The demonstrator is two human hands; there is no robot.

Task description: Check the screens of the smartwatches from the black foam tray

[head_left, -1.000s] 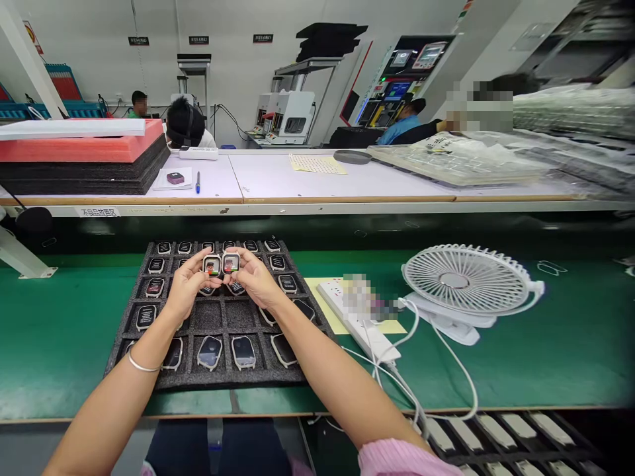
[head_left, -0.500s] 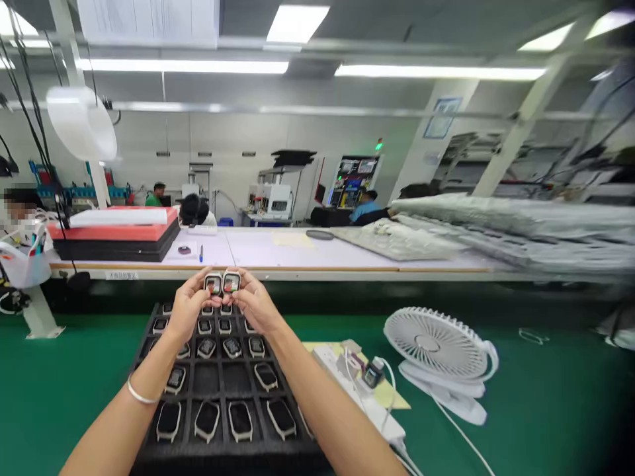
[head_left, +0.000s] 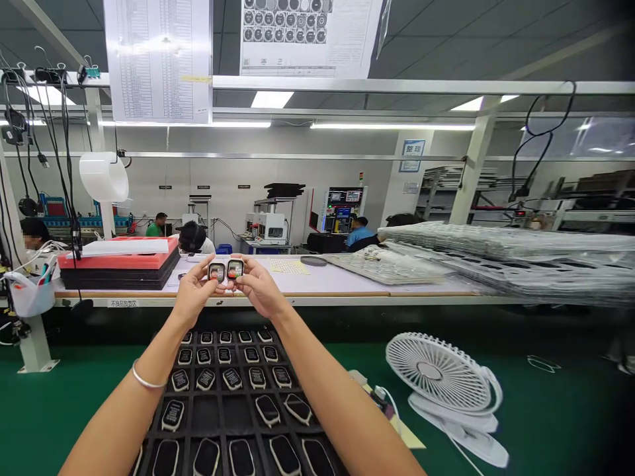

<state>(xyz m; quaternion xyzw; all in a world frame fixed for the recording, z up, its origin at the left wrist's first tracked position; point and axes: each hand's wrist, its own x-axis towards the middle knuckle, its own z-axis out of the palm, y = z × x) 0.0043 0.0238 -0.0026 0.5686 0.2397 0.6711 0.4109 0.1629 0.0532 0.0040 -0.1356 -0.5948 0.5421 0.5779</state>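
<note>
My left hand [head_left: 196,291] pinches a small square smartwatch [head_left: 217,272] without a strap, its screen lit and facing me. A second lit smartwatch [head_left: 235,269] is held the same way by my right hand [head_left: 259,285]. The two watches stand side by side, close together, above the far end of a black compartment tray [head_left: 213,415]. Rows of similar watch bodies, such as a dark-screened watch [head_left: 268,410], lie in its compartments. Two neighbouring compartments in the second row from the front hold nothing.
A white fan [head_left: 436,377] stands on the green bench at right. Red and black foam trays [head_left: 116,264] and a pen holder [head_left: 32,294] are on the left. Clear plastic trays [head_left: 496,244] pile up on the shelf. Cables [head_left: 64,152] and printed sheets [head_left: 159,66] hang overhead.
My view has tilted upward, so the hanging sheets show more fully and the bench sits lower. Both hands still hold the two watches side by side, now slightly further apart.
</note>
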